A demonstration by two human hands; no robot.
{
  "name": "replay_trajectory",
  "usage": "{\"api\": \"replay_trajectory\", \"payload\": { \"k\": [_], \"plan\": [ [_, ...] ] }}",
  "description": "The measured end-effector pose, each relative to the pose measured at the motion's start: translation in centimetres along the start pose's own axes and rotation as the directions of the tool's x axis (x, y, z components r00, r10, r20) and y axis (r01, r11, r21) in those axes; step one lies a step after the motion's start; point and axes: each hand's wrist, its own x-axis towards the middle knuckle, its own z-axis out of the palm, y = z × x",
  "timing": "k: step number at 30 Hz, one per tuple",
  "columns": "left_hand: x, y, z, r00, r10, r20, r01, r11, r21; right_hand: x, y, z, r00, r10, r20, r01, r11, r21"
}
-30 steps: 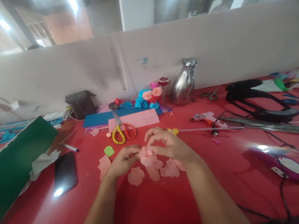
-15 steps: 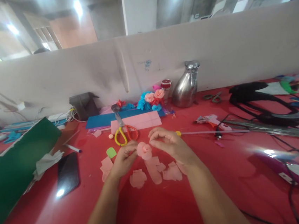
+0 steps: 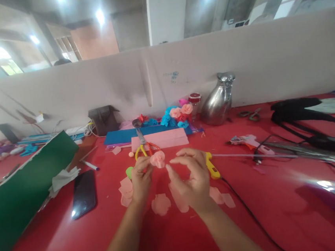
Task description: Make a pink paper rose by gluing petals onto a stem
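Between the fingertips of my left hand (image 3: 141, 177) is a pink paper flower (image 3: 158, 159), its petals turned toward me. My right hand (image 3: 191, 176) hovers just right of the flower, thumb and fingers apart and curved, with nothing visible in them. Below lie cut pink paper petals (image 3: 161, 204), with more petals (image 3: 126, 190) by my left wrist and others (image 3: 222, 197) right of my right wrist. A yellow glue gun (image 3: 212, 166) rests beyond my right hand, partly covered by it. Scissors (image 3: 141, 140) with yellow and orange handles lie behind the flower.
Pink crepe paper (image 3: 159, 139) and a blue sheet (image 3: 118, 137) lie at the back beside finished paper flowers (image 3: 181, 112). A steel jug (image 3: 217, 101) stands by the wall. On the left are a phone (image 3: 83, 192) and a green board (image 3: 34, 189). A black cord (image 3: 246, 208) crosses the right side.
The view has shifted a little left. The flower has tilted in my left hand. My right hand has turned and its fingers have opened wider beside the flower, uncovering the yellow glue gun.
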Motion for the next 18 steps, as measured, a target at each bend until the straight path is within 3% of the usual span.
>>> {"api": "replay_trajectory", "payload": {
  "k": [4,12,18],
  "plan": [
    [0.0,0.4,0.0,0.994,0.098,-0.058,-0.091,0.989,0.113,-0.4,-0.3,0.5,1.0,0.005,-0.005,-0.005,1.0,-0.029],
    [0.0,0.4,-0.4,0.914,0.385,-0.129,-0.3,0.855,0.422,-0.2,-0.5,0.9,0.959,0.265,0.099,-0.272,0.96,0.063],
    [-0.2,0.1,-0.3,0.89,0.442,-0.114,-0.336,0.804,0.491,-0.1,-0.4,1.2,0.937,0.325,0.127,-0.336,0.94,0.068]
  ]
}}
